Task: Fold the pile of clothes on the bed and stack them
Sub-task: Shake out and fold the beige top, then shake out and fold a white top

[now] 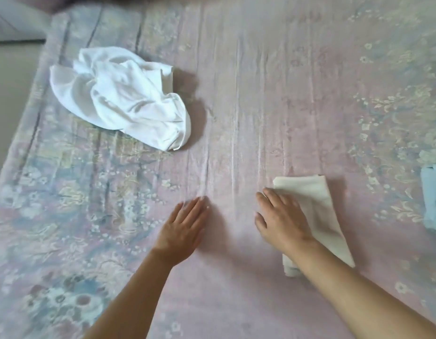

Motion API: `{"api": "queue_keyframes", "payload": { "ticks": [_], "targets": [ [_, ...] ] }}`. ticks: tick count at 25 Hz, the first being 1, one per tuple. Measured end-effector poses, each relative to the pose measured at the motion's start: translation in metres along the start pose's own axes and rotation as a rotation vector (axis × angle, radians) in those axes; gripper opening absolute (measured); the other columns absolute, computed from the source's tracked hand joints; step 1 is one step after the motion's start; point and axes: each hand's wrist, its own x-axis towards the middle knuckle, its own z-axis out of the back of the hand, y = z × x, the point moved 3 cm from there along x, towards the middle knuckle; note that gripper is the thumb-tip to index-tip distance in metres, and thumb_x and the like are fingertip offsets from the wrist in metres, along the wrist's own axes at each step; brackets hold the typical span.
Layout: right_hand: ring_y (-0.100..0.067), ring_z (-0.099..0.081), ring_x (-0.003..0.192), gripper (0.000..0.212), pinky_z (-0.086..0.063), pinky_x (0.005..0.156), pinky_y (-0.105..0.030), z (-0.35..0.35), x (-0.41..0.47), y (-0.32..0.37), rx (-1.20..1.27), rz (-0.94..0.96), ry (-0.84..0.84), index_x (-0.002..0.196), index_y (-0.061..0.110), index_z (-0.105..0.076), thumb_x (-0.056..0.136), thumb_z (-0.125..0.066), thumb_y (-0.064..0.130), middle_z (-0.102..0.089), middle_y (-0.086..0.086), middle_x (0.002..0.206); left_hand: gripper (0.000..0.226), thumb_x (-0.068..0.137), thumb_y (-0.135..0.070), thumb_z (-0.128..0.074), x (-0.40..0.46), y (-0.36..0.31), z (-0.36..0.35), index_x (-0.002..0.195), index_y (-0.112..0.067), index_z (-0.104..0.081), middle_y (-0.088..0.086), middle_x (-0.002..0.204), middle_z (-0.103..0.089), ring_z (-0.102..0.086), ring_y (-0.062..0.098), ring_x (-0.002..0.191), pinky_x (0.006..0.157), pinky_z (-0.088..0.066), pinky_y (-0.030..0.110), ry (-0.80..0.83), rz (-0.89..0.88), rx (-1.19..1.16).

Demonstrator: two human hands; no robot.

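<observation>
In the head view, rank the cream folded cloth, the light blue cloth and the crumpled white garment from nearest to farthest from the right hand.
1. Cream folded cloth: under the right hand.
2. Light blue cloth: at the right edge.
3. Crumpled white garment: far upper left.

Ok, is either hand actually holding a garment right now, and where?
Nothing is gripped. The right hand lies flat on the folded cream cloth, at its left edge; the left hand is empty.

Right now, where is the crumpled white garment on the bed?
In the head view, the crumpled white garment lies upper left on the bedspread, near its left edge, well beyond the left hand.
</observation>
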Motion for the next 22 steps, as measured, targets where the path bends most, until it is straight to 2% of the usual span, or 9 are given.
{"api": "queue_keyframes", "payload": {
  "ticks": [4, 7, 9, 11, 13, 15, 17, 20, 22],
  "targets": [
    [-0.028, -0.063, 0.109, 0.048, -0.053, 0.084, -0.042, -0.006, 0.068, 0.103, -0.062, 0.24, 0.126, 0.11, 0.008, -0.068, 0.07, -0.057, 0.032, -0.065, -0.012, 0.118, 0.06, 0.099, -0.045, -0.018, -0.067, 0.106, 0.007, 0.143, -0.009, -0.038, 0.019, 0.146, -0.041, -0.041, 0.036, 0.133, 0.113, -0.015, 0.047, -0.058, 0.554, 0.032],
    [-0.026, -0.019, 0.145, 0.053, -0.021, 0.114, -0.043, -0.011, 0.117, 0.156, -0.051, 0.375, 0.216, 0.141, 0.017, -0.044, 0.09, -0.052, 0.029, -0.022, -0.011, 0.156, 0.065, 0.095, -0.055, -0.012, -0.088, 0.145, -0.013, 0.153, -0.024, -0.013, 0.01, 0.159, -0.015, -0.014, 0.026, 0.145, 0.116, 0.004, 0.046, -0.102, 0.839, -0.03],
    [-0.024, -0.002, 0.147, 0.046, -0.005, 0.117, -0.039, -0.018, 0.154, 0.174, -0.063, 0.44, 0.174, 0.137, 0.025, -0.049, 0.092, -0.046, 0.037, -0.004, -0.008, 0.16, 0.065, 0.092, -0.046, -0.023, -0.088, 0.149, -0.029, 0.152, -0.025, -0.015, 0.006, 0.159, -0.013, -0.01, 0.022, 0.146, 0.116, 0.002, 0.05, -0.177, 0.882, -0.053],
    [-0.03, -0.01, 0.146, 0.038, -0.001, 0.116, -0.04, -0.025, 0.191, 0.18, -0.092, 0.476, 0.07, 0.105, 0.023, -0.071, 0.084, -0.044, 0.039, -0.015, -0.016, 0.158, 0.066, 0.087, -0.04, -0.03, -0.083, 0.153, -0.034, 0.15, -0.022, -0.022, 0.006, 0.157, -0.02, -0.016, 0.023, 0.145, 0.116, -0.003, 0.054, -0.235, 0.873, -0.068],
    [-0.035, -0.031, 0.138, 0.038, -0.003, 0.114, -0.042, -0.026, 0.208, 0.178, -0.187, 0.514, -0.059, 0.078, 0.019, -0.075, 0.081, -0.042, 0.038, -0.041, -0.022, 0.145, 0.066, 0.085, -0.039, -0.032, -0.086, 0.15, -0.035, 0.149, -0.022, -0.025, 0.006, 0.156, -0.024, -0.02, 0.024, 0.144, 0.115, -0.008, 0.057, -0.254, 0.838, -0.069],
    [-0.034, -0.052, 0.122, 0.04, -0.014, 0.11, -0.049, -0.022, 0.215, 0.176, -0.313, 0.571, -0.162, 0.077, 0.012, -0.073, 0.085, -0.039, 0.032, -0.062, -0.018, 0.122, 0.066, 0.084, -0.039, -0.032, -0.09, 0.153, -0.037, 0.148, -0.022, -0.026, 0.007, 0.155, -0.027, -0.022, 0.024, 0.144, 0.114, -0.01, 0.058, -0.286, 0.848, -0.068],
    [-0.031, -0.064, 0.101, 0.04, -0.024, 0.103, -0.051, -0.02, 0.211, 0.176, -0.356, 0.593, -0.209, 0.084, 0.006, -0.071, 0.089, -0.037, 0.027, -0.068, -0.012, 0.102, 0.065, 0.085, -0.039, -0.033, -0.09, 0.156, -0.039, 0.148, -0.023, -0.027, 0.007, 0.155, -0.028, -0.023, 0.024, 0.143, 0.114, -0.01, 0.058, -0.286, 0.845, -0.078],
    [-0.032, -0.064, 0.074, 0.038, -0.032, 0.087, -0.043, -0.028, 0.201, 0.184, -0.222, 0.506, -0.168, 0.074, 0.004, -0.067, 0.088, -0.035, 0.02, -0.064, -0.01, 0.081, 0.066, 0.087, -0.039, -0.031, -0.091, 0.159, -0.043, 0.15, -0.024, -0.022, 0.006, 0.156, -0.026, -0.021, 0.023, 0.144, 0.115, -0.009, 0.057, -0.3, 0.83, -0.069],
    [-0.036, -0.061, 0.078, 0.034, -0.037, 0.084, -0.042, -0.028, 0.195, 0.192, -0.052, 0.45, -0.066, 0.075, -0.001, -0.065, 0.092, -0.038, 0.009, -0.062, -0.015, 0.083, 0.066, 0.088, -0.04, -0.029, -0.093, 0.16, -0.043, 0.151, -0.024, -0.02, 0.005, 0.156, -0.025, -0.02, 0.022, 0.144, 0.116, -0.007, 0.056, -0.298, 0.832, -0.059]
  ]
}}
